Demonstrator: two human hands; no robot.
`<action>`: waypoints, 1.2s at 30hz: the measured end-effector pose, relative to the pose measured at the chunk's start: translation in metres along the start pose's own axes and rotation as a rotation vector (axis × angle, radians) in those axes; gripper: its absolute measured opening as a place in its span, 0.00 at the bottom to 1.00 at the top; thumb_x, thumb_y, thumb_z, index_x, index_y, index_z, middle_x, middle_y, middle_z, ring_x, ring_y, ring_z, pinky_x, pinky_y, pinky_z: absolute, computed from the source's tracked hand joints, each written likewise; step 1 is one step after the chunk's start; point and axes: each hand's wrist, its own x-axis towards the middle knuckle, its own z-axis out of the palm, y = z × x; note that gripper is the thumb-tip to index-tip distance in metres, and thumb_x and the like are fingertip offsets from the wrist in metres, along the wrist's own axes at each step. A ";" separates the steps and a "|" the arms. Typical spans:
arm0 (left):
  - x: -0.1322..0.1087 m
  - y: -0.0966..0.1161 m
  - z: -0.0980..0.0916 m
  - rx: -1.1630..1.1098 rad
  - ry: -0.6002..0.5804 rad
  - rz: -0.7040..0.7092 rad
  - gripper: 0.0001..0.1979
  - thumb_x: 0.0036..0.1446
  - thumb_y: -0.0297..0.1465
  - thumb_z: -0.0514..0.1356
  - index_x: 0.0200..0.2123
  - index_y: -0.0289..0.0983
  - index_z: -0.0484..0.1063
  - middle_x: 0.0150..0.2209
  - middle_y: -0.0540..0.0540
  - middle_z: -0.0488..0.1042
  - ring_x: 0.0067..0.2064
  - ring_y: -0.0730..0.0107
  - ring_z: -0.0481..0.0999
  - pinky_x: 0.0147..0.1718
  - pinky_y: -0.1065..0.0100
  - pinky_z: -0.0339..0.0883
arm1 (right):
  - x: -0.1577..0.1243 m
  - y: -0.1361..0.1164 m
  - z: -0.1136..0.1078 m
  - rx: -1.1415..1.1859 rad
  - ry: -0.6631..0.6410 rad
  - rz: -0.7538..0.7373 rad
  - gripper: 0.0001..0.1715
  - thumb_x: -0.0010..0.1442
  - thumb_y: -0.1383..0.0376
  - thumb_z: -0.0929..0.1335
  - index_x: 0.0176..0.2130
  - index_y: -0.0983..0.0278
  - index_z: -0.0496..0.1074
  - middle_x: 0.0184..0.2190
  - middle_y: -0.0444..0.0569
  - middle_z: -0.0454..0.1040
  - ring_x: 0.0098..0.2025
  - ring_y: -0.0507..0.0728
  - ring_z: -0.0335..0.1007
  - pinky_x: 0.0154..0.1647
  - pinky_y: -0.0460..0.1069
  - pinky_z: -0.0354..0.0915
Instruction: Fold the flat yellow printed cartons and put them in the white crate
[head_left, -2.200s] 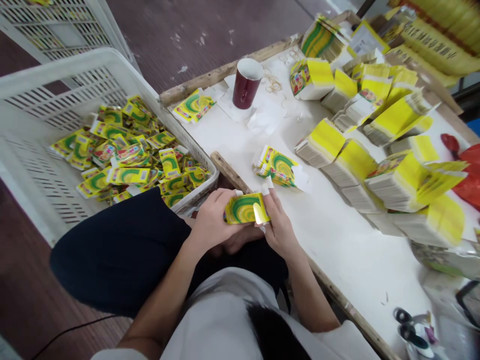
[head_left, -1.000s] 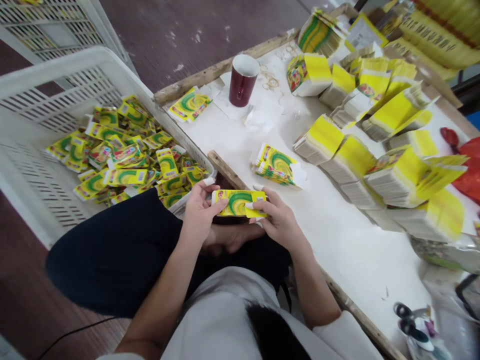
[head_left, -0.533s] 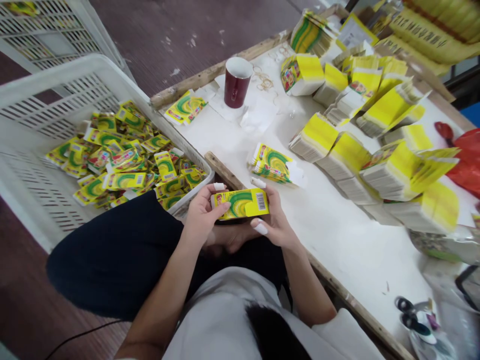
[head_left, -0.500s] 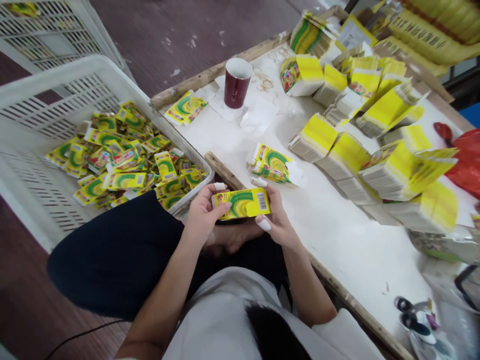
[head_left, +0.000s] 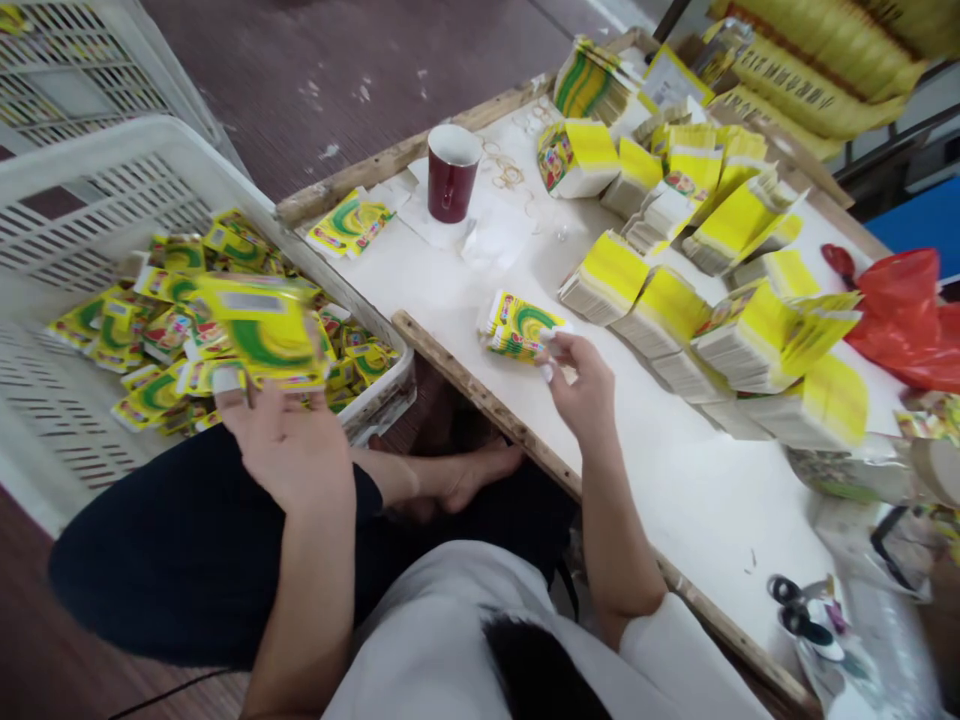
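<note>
Left hand [head_left: 285, 440]: fingers spread under a blurred box [head_left: 262, 335] above the crate [head_left: 75, 190]; grip cannot be told.
Right hand [head_left: 589, 385]: stack [head_left: 517, 325] pinched at its corner, right of crate.
Handling: light thin card, easily crushed; best taken by edges.

Stack [head_left: 517, 325] on table [head_left: 675, 480], crate [head_left: 97, 200] left

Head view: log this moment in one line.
left hand: holds folded box over crate | right hand: touches flat-box stack on table
</note>
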 end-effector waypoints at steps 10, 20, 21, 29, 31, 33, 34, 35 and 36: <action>-0.011 -0.025 0.021 -0.157 0.045 -0.270 0.16 0.51 0.32 0.68 0.43 0.44 0.69 0.56 0.45 0.71 0.57 0.63 0.73 0.52 0.61 0.71 | 0.020 0.046 0.004 -0.422 0.046 0.181 0.07 0.57 0.66 0.67 0.39 0.62 0.70 0.41 0.56 0.71 0.43 0.65 0.68 0.47 0.60 0.66; -0.015 -0.025 0.024 -0.210 0.012 -0.314 0.13 0.50 0.30 0.69 0.38 0.40 0.70 0.41 0.50 0.79 0.37 0.75 0.78 0.36 0.72 0.70 | 0.019 0.041 0.005 -0.340 0.077 0.171 0.16 0.52 0.61 0.72 0.37 0.60 0.63 0.38 0.52 0.71 0.41 0.63 0.68 0.45 0.58 0.66; -0.016 -0.026 0.024 -0.218 0.005 -0.318 0.13 0.49 0.30 0.70 0.37 0.40 0.70 0.39 0.51 0.79 0.36 0.76 0.78 0.35 0.73 0.70 | 0.020 0.038 0.004 -0.301 0.080 0.201 0.17 0.51 0.62 0.72 0.37 0.59 0.62 0.36 0.49 0.71 0.38 0.61 0.68 0.43 0.57 0.66; -0.038 -0.026 0.038 -0.280 -0.280 -0.356 0.28 0.40 0.53 0.72 0.39 0.40 0.74 0.43 0.43 0.80 0.43 0.61 0.80 0.39 0.64 0.76 | -0.015 -0.038 0.016 0.100 0.057 0.087 0.13 0.54 0.66 0.68 0.38 0.58 0.60 0.28 0.40 0.67 0.28 0.54 0.65 0.30 0.49 0.64; -0.047 -0.021 0.043 -0.320 -0.312 -0.338 0.32 0.38 0.58 0.70 0.38 0.41 0.75 0.42 0.43 0.80 0.45 0.56 0.80 0.43 0.59 0.76 | -0.034 -0.062 0.034 0.153 -0.176 0.031 0.11 0.54 0.68 0.67 0.37 0.58 0.62 0.27 0.40 0.66 0.27 0.53 0.63 0.30 0.49 0.63; -0.053 -0.015 0.046 -0.344 -0.327 -0.303 0.32 0.42 0.61 0.66 0.37 0.40 0.75 0.38 0.42 0.79 0.43 0.55 0.79 0.44 0.57 0.76 | -0.051 -0.080 0.052 0.219 -0.377 -0.036 0.09 0.55 0.69 0.66 0.37 0.59 0.63 0.29 0.42 0.68 0.29 0.54 0.65 0.32 0.49 0.64; -0.055 -0.012 0.046 -0.358 -0.324 -0.287 0.31 0.46 0.61 0.63 0.36 0.39 0.74 0.36 0.43 0.77 0.41 0.56 0.79 0.44 0.57 0.76 | -0.057 -0.085 0.060 0.252 -0.411 -0.039 0.07 0.55 0.69 0.66 0.36 0.59 0.63 0.30 0.43 0.68 0.31 0.54 0.65 0.34 0.49 0.64; -0.055 -0.010 0.046 -0.378 -0.308 -0.277 0.30 0.49 0.61 0.61 0.35 0.39 0.74 0.33 0.44 0.75 0.38 0.59 0.78 0.43 0.57 0.76 | -0.062 -0.089 0.066 0.291 -0.439 -0.032 0.07 0.56 0.68 0.66 0.36 0.60 0.63 0.31 0.43 0.68 0.32 0.55 0.65 0.35 0.49 0.64; -0.053 -0.008 0.046 -0.403 -0.282 -0.277 0.29 0.51 0.60 0.59 0.34 0.38 0.72 0.30 0.46 0.72 0.34 0.62 0.76 0.41 0.58 0.76 | -0.066 -0.091 0.071 0.332 -0.453 -0.013 0.07 0.57 0.66 0.67 0.36 0.60 0.63 0.31 0.43 0.68 0.33 0.55 0.65 0.36 0.49 0.64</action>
